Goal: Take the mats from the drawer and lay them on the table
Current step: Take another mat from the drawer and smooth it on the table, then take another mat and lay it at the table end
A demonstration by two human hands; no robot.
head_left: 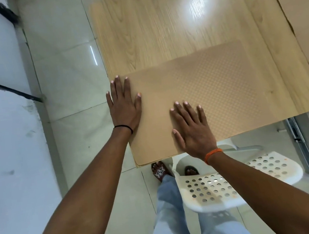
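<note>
Mat (214, 90) lies flat at table (159, 29) near-left corner, left hand (123, 105) and right hand (191, 130) pressing it, fingers straight, gripping nothing; laying step, next likely another mat.

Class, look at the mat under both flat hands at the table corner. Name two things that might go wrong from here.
1. The mat lies flush with the near edge and left edge of the table; a push from the left hand or right hand might slide it off.
2. The white chair stands close by the person's legs, so a step might bump it.
</note>
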